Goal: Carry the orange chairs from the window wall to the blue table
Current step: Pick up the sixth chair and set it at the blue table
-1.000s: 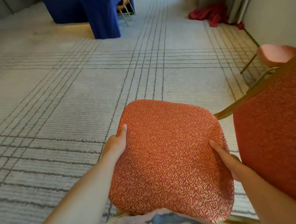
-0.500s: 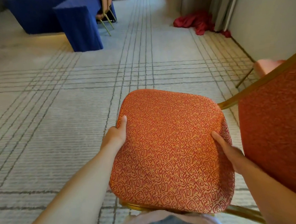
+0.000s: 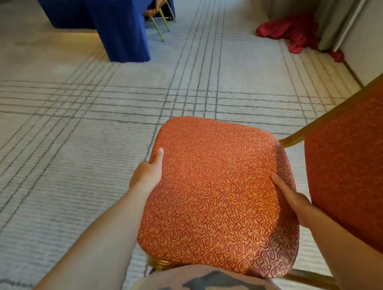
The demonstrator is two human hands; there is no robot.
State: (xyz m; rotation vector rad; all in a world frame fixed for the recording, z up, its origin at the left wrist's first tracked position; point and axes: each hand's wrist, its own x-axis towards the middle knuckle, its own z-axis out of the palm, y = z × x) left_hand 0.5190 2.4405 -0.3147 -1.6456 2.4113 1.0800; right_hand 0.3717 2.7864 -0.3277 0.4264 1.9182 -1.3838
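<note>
I carry an orange chair (image 3: 216,188) with a swirl-patterned seat and a gold frame, held in front of my body above the carpet. Its red-orange backrest fills the right edge of the view. My left hand (image 3: 148,172) grips the seat's left edge, thumb on top. My right hand (image 3: 289,199) grips the seat's right edge beside the backrest. The blue table (image 3: 121,29), draped to the floor in blue cloth, stands ahead at the top left. Another orange chair (image 3: 158,13) with gold legs sits tucked against it.
Pale carpet with grey crossing lines stretches between me and the table. A heap of red cloth (image 3: 291,33) lies on the floor at the top right, by a curtain and the wall (image 3: 369,41).
The blue table and red cloth have come nearer and shifted in the view as I walk forward. The pink chair seen at the right has dropped out of sight. Both hands keep their hold.
</note>
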